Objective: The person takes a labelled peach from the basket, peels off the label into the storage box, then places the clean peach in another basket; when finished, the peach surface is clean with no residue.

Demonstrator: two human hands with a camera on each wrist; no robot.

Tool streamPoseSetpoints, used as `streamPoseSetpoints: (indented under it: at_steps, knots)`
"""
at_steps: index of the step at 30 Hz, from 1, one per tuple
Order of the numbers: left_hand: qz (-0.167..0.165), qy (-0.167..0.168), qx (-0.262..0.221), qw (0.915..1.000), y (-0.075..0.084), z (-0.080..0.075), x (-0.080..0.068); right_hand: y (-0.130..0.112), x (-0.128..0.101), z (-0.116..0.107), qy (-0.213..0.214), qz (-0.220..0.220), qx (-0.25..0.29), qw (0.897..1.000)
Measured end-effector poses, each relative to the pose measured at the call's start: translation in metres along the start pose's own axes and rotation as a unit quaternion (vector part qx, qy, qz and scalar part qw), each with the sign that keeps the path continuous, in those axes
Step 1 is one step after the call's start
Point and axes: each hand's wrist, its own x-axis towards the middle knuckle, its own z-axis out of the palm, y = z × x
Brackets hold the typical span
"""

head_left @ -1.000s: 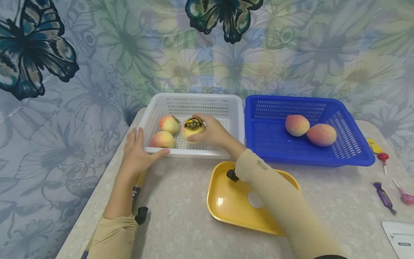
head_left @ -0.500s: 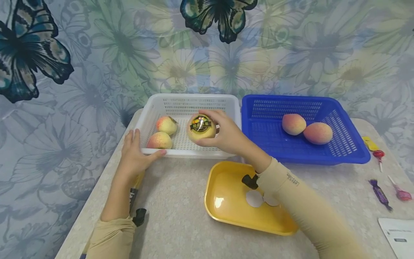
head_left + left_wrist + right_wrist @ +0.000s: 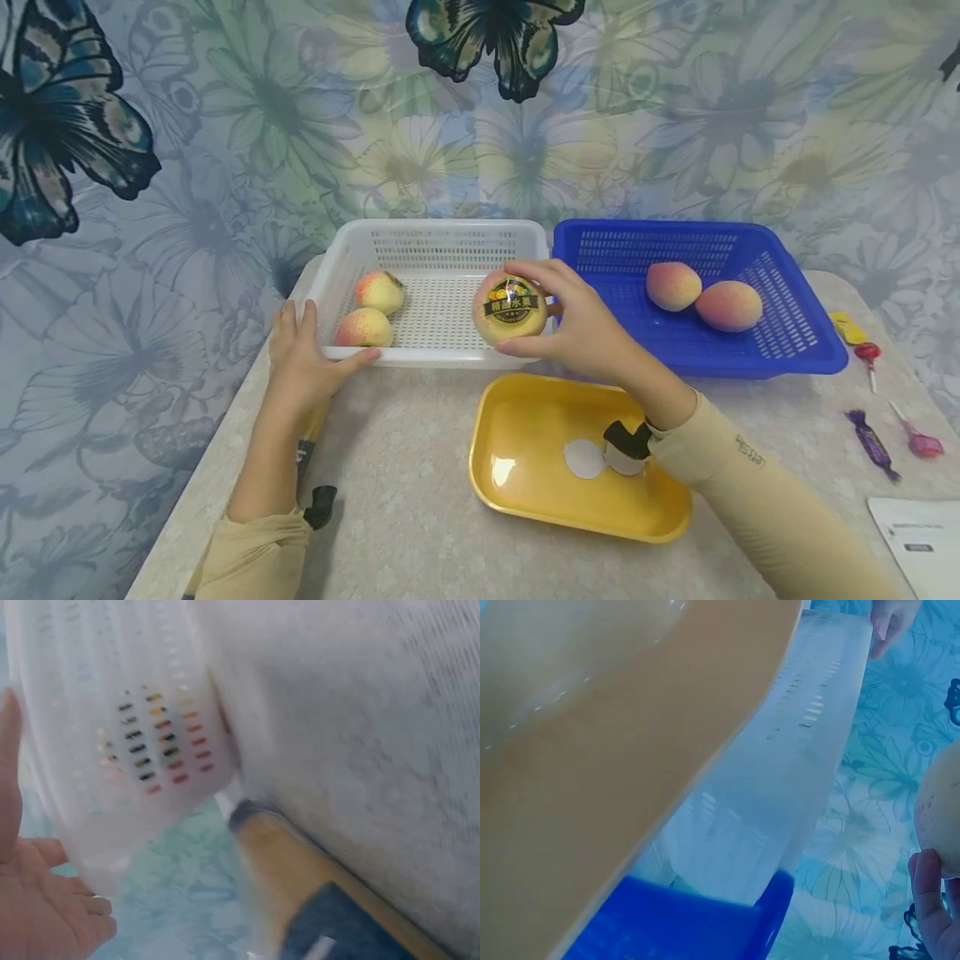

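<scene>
The right hand (image 3: 581, 329) has its grip curled around a pale yellow fruit (image 3: 510, 308), holding it in the air over the front right corner of the white basket (image 3: 438, 242), just above the rim. A round sticker (image 3: 508, 300) on the fruit faces the head camera: black and yellow, with Chinese characters across a yellow band that are too small to read with certainty. The left hand (image 3: 303, 362) rests on the basket's front left corner, thumb laid along the front rim and fingers straight up its side, so that grip is relaxed rather than clenched. Two peaches (image 3: 371, 310) lie inside the white basket at its left. Beside it stands a blue basket (image 3: 780, 350) holding two more peaches (image 3: 701, 296). A yellow tray (image 3: 525, 467) sits on the surface below the right wrist. The right sleeve (image 3: 750, 454) bears small lettering, possibly "Letsslim". Wrapped sweets (image 3: 873, 442) lie at the far right.
</scene>
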Motion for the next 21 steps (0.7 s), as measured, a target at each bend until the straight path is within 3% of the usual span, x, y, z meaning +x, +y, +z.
streamPoseSetpoints:
  at_steps: [5, 9, 12, 16, 19, 21]
  knots:
    - [0.066, 0.057, -0.004, 0.9962, 0.02, 0.001, -0.008, 0.004, -0.009, -0.004, 0.007, 0.004, 0.003, 1.0]
    - [0.153, 0.094, -0.043, 0.9829, 0.055, 0.003, -0.021, 0.007, -0.014, -0.006, 0.012, 0.002, 0.002, 1.0]
    - [0.241, 0.115, -0.072, 0.9609, 0.085, 0.008, -0.034, 0.009, -0.017, -0.007, 0.013, -0.004, 0.0, 1.0]
    - [0.363, 0.129, -0.083, 0.9192, 0.121, 0.017, -0.046, 0.011, -0.02, -0.007, 0.011, -0.008, 0.0, 1.0]
    - [0.42, 0.127, -0.075, 0.8956, 0.141, 0.023, -0.05, 0.012, -0.023, -0.007, 0.007, -0.006, 0.001, 1.0]
    - [0.443, 0.118, -0.068, 0.8863, 0.151, 0.026, -0.05, 0.012, -0.024, -0.007, 0.004, -0.006, 0.002, 1.0]
